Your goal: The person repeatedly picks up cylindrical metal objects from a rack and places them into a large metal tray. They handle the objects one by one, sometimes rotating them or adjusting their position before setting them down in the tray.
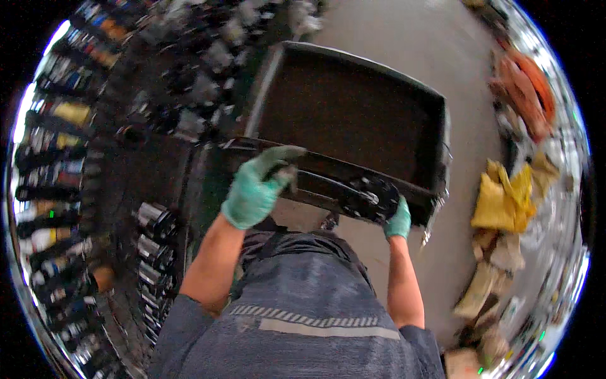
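My right hand (398,219), in a green glove, grips the edge of a round black part (372,198) with a few shiny spots. A thin shiny rod (328,181) seems to run from this part toward my left hand (251,192); whether the two are joined cannot be told. My left hand wears the same kind of glove. Its fingers curl round a small greyish piece, blurred by motion. Both hands are over the near side of a large dark open bin (268,82) with a pale metal rim.
To the left, a dark bench (145,170) carries a row of black and silver metal parts (154,252), with more parts piled beyond. Shelves of packed goods (57,177) line the far left. Yellow bags (502,199) and orange sacks (524,88) lie on the right of the grey floor (404,38).
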A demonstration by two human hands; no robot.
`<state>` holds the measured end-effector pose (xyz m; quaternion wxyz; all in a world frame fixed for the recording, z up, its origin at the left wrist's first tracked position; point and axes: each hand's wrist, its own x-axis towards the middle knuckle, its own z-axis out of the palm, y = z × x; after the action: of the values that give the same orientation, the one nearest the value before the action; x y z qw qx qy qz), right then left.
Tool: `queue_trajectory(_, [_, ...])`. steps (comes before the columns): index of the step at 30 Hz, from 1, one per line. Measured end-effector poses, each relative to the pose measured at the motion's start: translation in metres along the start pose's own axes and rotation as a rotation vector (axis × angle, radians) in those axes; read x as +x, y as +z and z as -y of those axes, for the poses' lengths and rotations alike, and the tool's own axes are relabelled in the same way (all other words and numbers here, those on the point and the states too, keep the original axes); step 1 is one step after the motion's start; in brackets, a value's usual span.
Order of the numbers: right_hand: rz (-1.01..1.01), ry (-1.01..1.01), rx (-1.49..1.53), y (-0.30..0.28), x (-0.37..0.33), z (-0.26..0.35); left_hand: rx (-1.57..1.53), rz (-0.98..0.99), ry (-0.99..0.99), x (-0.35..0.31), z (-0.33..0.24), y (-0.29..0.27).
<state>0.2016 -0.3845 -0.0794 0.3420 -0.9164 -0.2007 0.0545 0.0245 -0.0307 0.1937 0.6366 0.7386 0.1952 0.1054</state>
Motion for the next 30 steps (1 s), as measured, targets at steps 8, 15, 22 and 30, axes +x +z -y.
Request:
queue_trajectory(8, [0.518,0.501,0.857,-0.025,0.035,0.028,-0.38,-0.385,-0.101,-0.025,0.028,-0.065])
queue_trajectory(15, [0.83,0.498,0.817,-0.012,0.065,0.223,-0.381,-0.795,-0.291,-0.06,0.055,-0.134])
queue_trajectory(22, [1.124,0.412,0.823,0.108,0.033,0.391,-0.009,-1.124,-0.172,-0.108,0.025,-0.268])
queue_trajectory(30, [1.228,0.484,0.977,0.289,-0.053,0.52,0.641,-1.252,-0.126,-0.139,0.127,-0.433])
